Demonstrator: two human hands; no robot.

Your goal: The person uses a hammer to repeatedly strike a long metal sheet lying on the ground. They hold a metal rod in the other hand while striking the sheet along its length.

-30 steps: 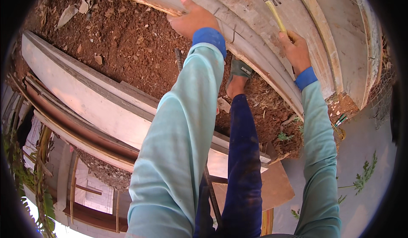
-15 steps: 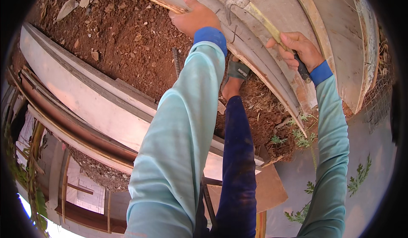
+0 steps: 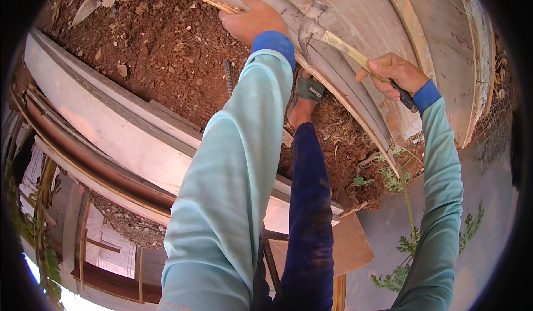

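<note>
My left hand (image 3: 257, 21) is closed on the splintered edge of a long wooden board (image 3: 355, 109), its thumb lying over the top face. In my right hand (image 3: 401, 73) is a claw hammer (image 3: 345, 47), gripped partway along its yellowish handle near the dark grip. The hammer's claw hangs at the board's edge, just right of my left wrist, where a bent nail stood in the earlier frame. The claw now covers that spot, so whether it touches the nail I cannot tell.
More boards (image 3: 452, 50) lie beyond on the right. My sandalled foot (image 3: 303, 107) stands on reddish soil (image 3: 150, 39) beside the board. Stacked pale planks (image 3: 111, 111) lie on the left, with a rebar rod (image 3: 228, 77) near my left forearm. Wire mesh (image 3: 491, 144) is at far right.
My right hand has moved slightly down and right, and the hammer head has dropped toward the board's near edge, over the bent nail. My left hand keeps its hold on the board.
</note>
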